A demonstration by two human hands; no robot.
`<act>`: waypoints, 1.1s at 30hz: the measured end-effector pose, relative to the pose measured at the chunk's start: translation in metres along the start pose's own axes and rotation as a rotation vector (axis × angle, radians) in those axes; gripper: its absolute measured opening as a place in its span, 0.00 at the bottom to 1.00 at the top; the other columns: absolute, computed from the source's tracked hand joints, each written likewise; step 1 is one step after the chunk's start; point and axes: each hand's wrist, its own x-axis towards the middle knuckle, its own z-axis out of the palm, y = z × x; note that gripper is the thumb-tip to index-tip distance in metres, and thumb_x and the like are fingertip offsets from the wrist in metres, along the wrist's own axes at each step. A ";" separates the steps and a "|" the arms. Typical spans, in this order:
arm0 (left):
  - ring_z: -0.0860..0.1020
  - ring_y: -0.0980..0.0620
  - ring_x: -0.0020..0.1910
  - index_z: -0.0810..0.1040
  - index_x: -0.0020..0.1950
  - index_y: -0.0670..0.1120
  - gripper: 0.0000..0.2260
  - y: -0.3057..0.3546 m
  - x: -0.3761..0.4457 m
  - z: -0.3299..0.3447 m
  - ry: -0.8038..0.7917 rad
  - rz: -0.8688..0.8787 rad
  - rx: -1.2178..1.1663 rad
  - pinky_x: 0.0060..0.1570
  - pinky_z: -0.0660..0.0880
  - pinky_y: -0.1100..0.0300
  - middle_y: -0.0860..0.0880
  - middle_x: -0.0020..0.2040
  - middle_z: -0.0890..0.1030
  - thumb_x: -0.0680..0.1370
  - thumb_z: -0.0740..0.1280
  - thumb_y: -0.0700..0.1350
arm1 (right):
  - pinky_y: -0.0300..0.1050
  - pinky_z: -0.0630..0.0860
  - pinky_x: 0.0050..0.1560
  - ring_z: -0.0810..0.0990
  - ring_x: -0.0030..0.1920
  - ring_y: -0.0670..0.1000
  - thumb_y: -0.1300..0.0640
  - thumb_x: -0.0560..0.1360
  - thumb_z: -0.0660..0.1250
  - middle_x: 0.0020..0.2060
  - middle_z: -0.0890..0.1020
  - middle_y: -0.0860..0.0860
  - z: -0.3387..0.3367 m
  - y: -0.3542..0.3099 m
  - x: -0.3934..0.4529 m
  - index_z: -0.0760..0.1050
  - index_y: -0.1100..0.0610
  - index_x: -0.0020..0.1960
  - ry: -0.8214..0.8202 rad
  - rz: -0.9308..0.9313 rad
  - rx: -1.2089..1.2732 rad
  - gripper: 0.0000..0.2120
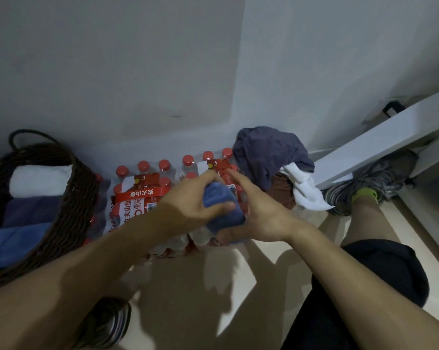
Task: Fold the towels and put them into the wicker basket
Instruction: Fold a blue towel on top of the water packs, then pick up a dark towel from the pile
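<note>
A small blue towel is bunched between both hands above the packs of water bottles. My left hand grips its left side, thumb across the front. My right hand holds its right side from below, index finger stretched out. The dark wicker basket stands at the left; inside it lie a white towel, a dark blue towel and a lighter blue towel, all folded. A heap with a purple-grey towel and a white towel sits at the right, over something brown.
Shrink-wrapped packs of red-capped water bottles stand against the grey wall between basket and heap. A white shelf board juts out at right above my right shoe. My left shoe rests on the pale floor.
</note>
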 end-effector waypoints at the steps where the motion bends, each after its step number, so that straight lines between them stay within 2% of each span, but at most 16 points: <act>1: 0.79 0.56 0.43 0.75 0.58 0.49 0.19 0.005 -0.009 -0.003 -0.020 0.040 -0.015 0.44 0.75 0.67 0.52 0.45 0.81 0.74 0.69 0.60 | 0.44 0.75 0.65 0.73 0.67 0.41 0.42 0.58 0.83 0.70 0.70 0.38 0.005 -0.007 -0.001 0.53 0.37 0.76 -0.001 -0.028 0.017 0.56; 3: 0.79 0.57 0.41 0.76 0.58 0.47 0.15 0.014 -0.029 -0.013 -0.014 0.066 -0.097 0.43 0.76 0.65 0.50 0.44 0.81 0.76 0.69 0.54 | 0.46 0.78 0.61 0.77 0.62 0.40 0.45 0.62 0.82 0.63 0.76 0.36 0.016 -0.017 -0.002 0.64 0.35 0.70 -0.037 -0.058 0.080 0.43; 5: 0.78 0.60 0.40 0.76 0.56 0.49 0.13 0.018 -0.049 -0.027 0.030 0.103 -0.089 0.41 0.75 0.67 0.55 0.42 0.80 0.76 0.68 0.55 | 0.42 0.79 0.57 0.79 0.57 0.38 0.45 0.66 0.79 0.57 0.79 0.35 0.027 -0.028 -0.002 0.71 0.36 0.63 -0.130 -0.104 0.050 0.29; 7: 0.78 0.61 0.42 0.76 0.55 0.50 0.13 0.017 -0.069 -0.043 0.011 0.129 -0.079 0.43 0.75 0.68 0.57 0.43 0.80 0.76 0.68 0.55 | 0.36 0.78 0.55 0.78 0.57 0.37 0.41 0.67 0.76 0.56 0.79 0.34 0.036 -0.039 -0.005 0.71 0.34 0.61 -0.217 -0.129 0.017 0.25; 8: 0.79 0.59 0.43 0.76 0.54 0.49 0.12 0.012 -0.078 -0.053 -0.003 0.131 -0.102 0.44 0.75 0.67 0.56 0.44 0.80 0.76 0.69 0.54 | 0.37 0.78 0.54 0.79 0.56 0.38 0.41 0.68 0.75 0.56 0.79 0.36 0.040 -0.042 -0.005 0.70 0.37 0.61 -0.239 -0.154 -0.004 0.24; 12: 0.79 0.58 0.47 0.76 0.53 0.55 0.13 -0.024 -0.106 -0.096 0.036 0.016 -0.163 0.45 0.75 0.67 0.58 0.46 0.80 0.73 0.67 0.59 | 0.32 0.75 0.43 0.80 0.46 0.38 0.49 0.75 0.73 0.47 0.82 0.38 0.060 -0.059 0.005 0.75 0.44 0.56 -0.286 -0.233 0.004 0.12; 15: 0.79 0.59 0.42 0.76 0.49 0.53 0.13 -0.058 -0.116 -0.127 0.137 -0.097 -0.160 0.40 0.75 0.68 0.56 0.43 0.81 0.73 0.67 0.60 | 0.31 0.74 0.41 0.81 0.42 0.38 0.50 0.76 0.72 0.44 0.84 0.40 0.082 -0.086 0.029 0.79 0.50 0.55 -0.234 -0.232 0.028 0.09; 17: 0.79 0.56 0.39 0.77 0.48 0.47 0.18 -0.084 -0.120 -0.150 0.229 -0.116 -0.067 0.38 0.75 0.62 0.50 0.40 0.81 0.75 0.66 0.61 | 0.31 0.73 0.36 0.80 0.36 0.39 0.49 0.75 0.72 0.38 0.83 0.40 0.096 -0.109 0.054 0.80 0.52 0.49 -0.165 -0.238 0.010 0.07; 19: 0.79 0.54 0.40 0.78 0.48 0.45 0.20 -0.113 -0.129 -0.175 0.290 -0.165 0.006 0.40 0.74 0.56 0.49 0.40 0.81 0.76 0.65 0.62 | 0.34 0.73 0.35 0.80 0.34 0.43 0.45 0.77 0.69 0.36 0.83 0.47 0.108 -0.133 0.081 0.79 0.53 0.45 -0.067 -0.202 0.000 0.11; 21: 0.79 0.57 0.41 0.79 0.48 0.46 0.18 -0.142 -0.147 -0.192 0.325 -0.229 -0.027 0.42 0.74 0.59 0.51 0.42 0.81 0.75 0.64 0.61 | 0.35 0.70 0.34 0.77 0.32 0.41 0.45 0.79 0.65 0.33 0.80 0.46 0.120 -0.156 0.106 0.77 0.52 0.41 -0.057 -0.211 -0.096 0.14; 22: 0.79 0.57 0.41 0.79 0.48 0.46 0.17 -0.156 -0.157 -0.197 0.340 -0.270 -0.046 0.42 0.74 0.62 0.51 0.42 0.82 0.74 0.64 0.59 | 0.34 0.68 0.34 0.75 0.32 0.39 0.45 0.81 0.62 0.34 0.78 0.44 0.128 -0.168 0.117 0.77 0.52 0.42 -0.113 -0.224 -0.163 0.14; 24: 0.78 0.60 0.41 0.78 0.49 0.46 0.14 -0.181 -0.177 -0.202 0.377 -0.363 -0.056 0.39 0.72 0.68 0.52 0.42 0.81 0.75 0.65 0.57 | 0.32 0.69 0.37 0.77 0.40 0.38 0.46 0.82 0.59 0.42 0.80 0.43 0.147 -0.188 0.138 0.77 0.51 0.52 -0.253 -0.208 -0.248 0.12; 26: 0.77 0.60 0.42 0.76 0.50 0.47 0.11 -0.204 -0.194 -0.206 0.419 -0.435 -0.038 0.39 0.69 0.68 0.55 0.43 0.79 0.77 0.66 0.54 | 0.37 0.74 0.49 0.79 0.52 0.47 0.47 0.83 0.59 0.55 0.81 0.48 0.169 -0.203 0.156 0.74 0.53 0.66 -0.310 -0.164 -0.251 0.16; 27: 0.76 0.59 0.43 0.75 0.51 0.48 0.10 -0.213 -0.202 -0.208 0.438 -0.464 -0.026 0.39 0.69 0.67 0.56 0.43 0.78 0.78 0.66 0.53 | 0.41 0.75 0.54 0.78 0.56 0.49 0.47 0.83 0.59 0.59 0.80 0.50 0.180 -0.210 0.164 0.72 0.53 0.68 -0.315 -0.147 -0.234 0.18; 30: 0.75 0.53 0.48 0.72 0.60 0.47 0.13 -0.234 -0.218 -0.209 0.469 -0.566 -0.022 0.46 0.68 0.61 0.53 0.49 0.76 0.79 0.64 0.52 | 0.44 0.74 0.59 0.77 0.60 0.50 0.49 0.83 0.60 0.63 0.78 0.52 0.207 -0.225 0.182 0.71 0.55 0.70 -0.340 -0.136 -0.217 0.19; 33: 0.72 0.52 0.52 0.66 0.69 0.44 0.21 -0.247 -0.226 -0.209 0.415 -0.624 -0.053 0.50 0.67 0.60 0.50 0.54 0.73 0.79 0.65 0.50 | 0.41 0.71 0.53 0.76 0.56 0.51 0.49 0.83 0.58 0.62 0.79 0.55 0.231 -0.226 0.194 0.73 0.57 0.67 -0.375 -0.087 -0.282 0.17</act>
